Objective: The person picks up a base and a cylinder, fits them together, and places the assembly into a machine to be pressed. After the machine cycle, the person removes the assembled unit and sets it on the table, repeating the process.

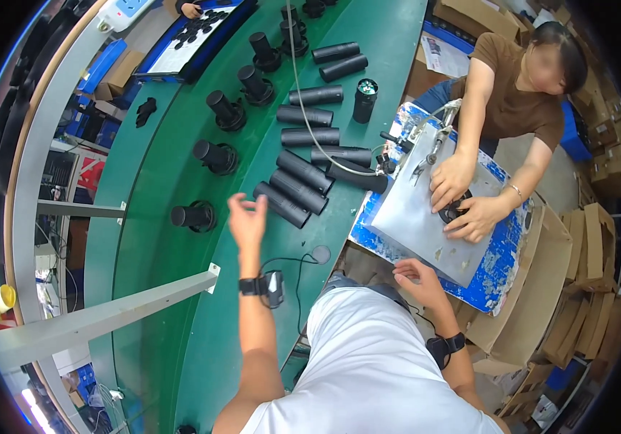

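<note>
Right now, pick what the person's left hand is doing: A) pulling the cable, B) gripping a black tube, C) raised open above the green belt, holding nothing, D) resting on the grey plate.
C: the left hand is lifted with fingers spread over the green belt, empty, just short of the nearest black tube.

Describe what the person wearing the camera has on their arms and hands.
Both forearms are bare and both hands are gloveless. The left wrist carries a black strap with a small boxy black device on it. The right wrist wears a similar black band. A white short-sleeved shirt covers the torso.
</note>
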`<state>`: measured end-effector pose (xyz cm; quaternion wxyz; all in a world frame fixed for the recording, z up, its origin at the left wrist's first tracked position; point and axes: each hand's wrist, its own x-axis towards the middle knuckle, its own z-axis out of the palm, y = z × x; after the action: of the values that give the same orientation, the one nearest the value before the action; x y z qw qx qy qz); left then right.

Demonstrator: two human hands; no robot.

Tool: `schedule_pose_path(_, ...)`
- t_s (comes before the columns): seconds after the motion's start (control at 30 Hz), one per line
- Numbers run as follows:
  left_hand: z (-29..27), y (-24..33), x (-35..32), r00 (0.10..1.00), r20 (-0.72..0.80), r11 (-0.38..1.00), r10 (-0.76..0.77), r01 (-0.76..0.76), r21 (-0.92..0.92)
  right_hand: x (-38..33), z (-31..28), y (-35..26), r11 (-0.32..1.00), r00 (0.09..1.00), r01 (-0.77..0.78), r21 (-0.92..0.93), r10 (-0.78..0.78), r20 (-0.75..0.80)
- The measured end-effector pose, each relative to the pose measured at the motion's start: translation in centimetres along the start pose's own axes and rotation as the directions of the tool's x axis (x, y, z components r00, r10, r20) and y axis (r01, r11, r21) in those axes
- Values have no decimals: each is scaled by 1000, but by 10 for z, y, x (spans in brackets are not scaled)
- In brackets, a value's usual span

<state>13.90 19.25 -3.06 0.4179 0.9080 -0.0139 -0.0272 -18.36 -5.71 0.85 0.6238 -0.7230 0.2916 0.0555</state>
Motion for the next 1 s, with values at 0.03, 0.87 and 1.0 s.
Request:
schedule_pose_path(0.03,22,-21,1,995,42,994,-86,82,73,-1,2,1,1000,1000,4,3,-4,6)
schedule_pose_path(0.87,29,77,-128,393,776,-35,493,900,-434,31,13,-71,852,953,207,480,-287,100)
schedule_pose_path(1.0,50,106,-157,97,739,-25,667,994,-108,40,5,-82,739,947,106,665,-280,159)
